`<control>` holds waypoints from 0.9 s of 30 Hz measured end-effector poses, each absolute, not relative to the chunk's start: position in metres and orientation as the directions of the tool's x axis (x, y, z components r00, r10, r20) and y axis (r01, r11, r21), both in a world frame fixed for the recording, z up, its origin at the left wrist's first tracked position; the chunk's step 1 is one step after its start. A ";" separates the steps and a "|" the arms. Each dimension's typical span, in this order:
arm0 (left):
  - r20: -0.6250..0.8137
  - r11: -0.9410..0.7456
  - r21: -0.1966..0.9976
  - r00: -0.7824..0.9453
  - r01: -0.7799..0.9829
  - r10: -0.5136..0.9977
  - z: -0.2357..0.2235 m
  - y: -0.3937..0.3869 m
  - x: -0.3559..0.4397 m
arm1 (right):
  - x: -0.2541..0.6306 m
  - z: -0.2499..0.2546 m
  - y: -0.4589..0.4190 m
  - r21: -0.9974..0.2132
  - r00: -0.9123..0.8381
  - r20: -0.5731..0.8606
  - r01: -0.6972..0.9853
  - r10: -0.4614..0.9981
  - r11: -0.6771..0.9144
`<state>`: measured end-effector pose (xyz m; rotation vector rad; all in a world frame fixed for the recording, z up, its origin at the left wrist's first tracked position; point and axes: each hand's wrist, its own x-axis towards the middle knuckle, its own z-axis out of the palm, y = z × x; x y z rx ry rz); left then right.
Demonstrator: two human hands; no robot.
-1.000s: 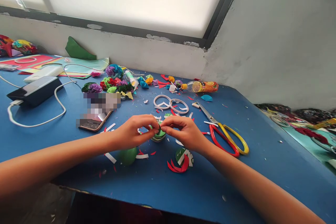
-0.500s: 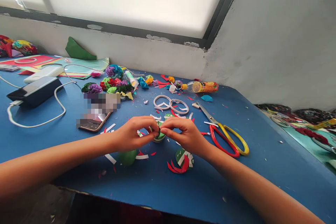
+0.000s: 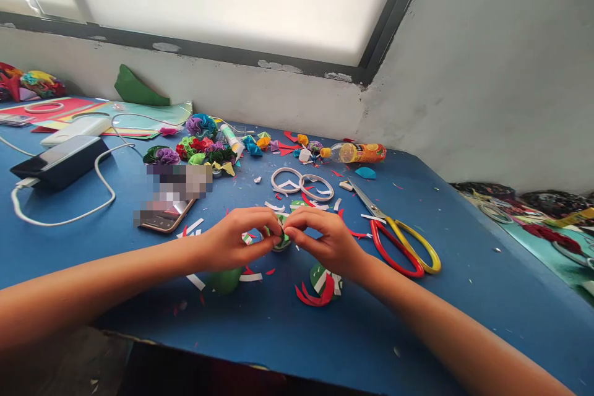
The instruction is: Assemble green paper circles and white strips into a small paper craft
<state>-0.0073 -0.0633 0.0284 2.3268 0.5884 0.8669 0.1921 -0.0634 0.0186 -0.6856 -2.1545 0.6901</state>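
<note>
In the middle of the blue table, my left hand [image 3: 248,236] and my right hand [image 3: 322,236] meet, their fingertips pinching a small dark green piece [image 3: 281,234], probably paper. My fingers cover most of it. Just beneath sits a round item with green and white on it [image 3: 282,246], partly hidden by the hands. A green rounded piece [image 3: 226,280] lies below my left hand. Under my right wrist are a green paper piece with white strips [image 3: 320,277] and a curved red paper strip [image 3: 320,298]. White and red paper scraps [image 3: 195,282] surround both hands.
Scissors with red and yellow handles [image 3: 399,241] lie to the right. Two white rings [image 3: 317,188] overlap beyond the hands. A phone [image 3: 169,215], a cabled black box [image 3: 60,161], ruffled paper flowers [image 3: 202,126] and a bottle on its side [image 3: 359,153] also occupy the table.
Both hands stay together at the same spot, with only a slight shift of the fingers around the dark green piece. Nothing else has visibly moved.
</note>
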 end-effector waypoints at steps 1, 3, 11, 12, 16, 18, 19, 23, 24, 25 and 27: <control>0.441 -0.733 0.651 0.688 0.198 0.577 0.028 -0.063 -0.007 | 0.192 0.019 -0.064 -0.669 -0.566 0.490 0.243 0.663 0.702; 0.444 -0.732 0.651 0.682 0.199 0.581 0.028 -0.063 -0.007 | 0.192 0.019 -0.063 -0.687 -0.566 0.481 0.231 0.669 0.689; 0.416 -0.731 0.655 0.716 0.192 0.560 0.027 -0.065 -0.010 | 0.195 0.019 -0.062 -0.682 -0.585 0.490 0.203 0.646 0.702; 0.417 -0.733 0.654 0.719 0.188 0.556 0.027 -0.065 -0.010 | 0.195 0.019 -0.062 -0.682 -0.590 0.485 0.207 0.645 0.702; 0.418 -0.737 0.652 0.724 0.181 0.548 0.027 -0.064 -0.010 | 0.195 0.018 -0.062 -0.681 -0.608 0.465 0.218 0.644 0.699; 0.419 -0.740 0.651 0.731 0.172 0.539 0.026 -0.064 -0.010 | 0.195 0.018 -0.063 -0.680 -0.610 0.463 0.220 0.643 0.699; 0.420 -0.742 0.649 0.735 0.166 0.532 0.026 -0.064 -0.010 | 0.195 0.018 -0.063 -0.679 -0.609 0.465 0.220 0.642 0.701; 0.437 -0.756 0.638 0.738 0.149 0.514 0.027 -0.065 -0.009 | 0.194 0.018 -0.065 -0.671 -0.608 0.483 0.204 0.630 0.713; 0.441 -0.757 0.636 0.735 0.149 0.515 0.028 -0.065 -0.009 | 0.194 0.018 -0.065 -0.671 -0.608 0.488 0.198 0.627 0.714; 0.442 -0.757 0.636 0.733 0.150 0.517 0.028 -0.065 -0.009 | 0.194 0.019 -0.065 -0.673 -0.606 0.490 0.194 0.626 0.714; 0.438 -0.755 0.636 0.732 0.158 0.522 0.028 -0.066 -0.009 | 0.194 0.019 -0.065 -0.679 -0.603 0.490 0.189 0.630 0.709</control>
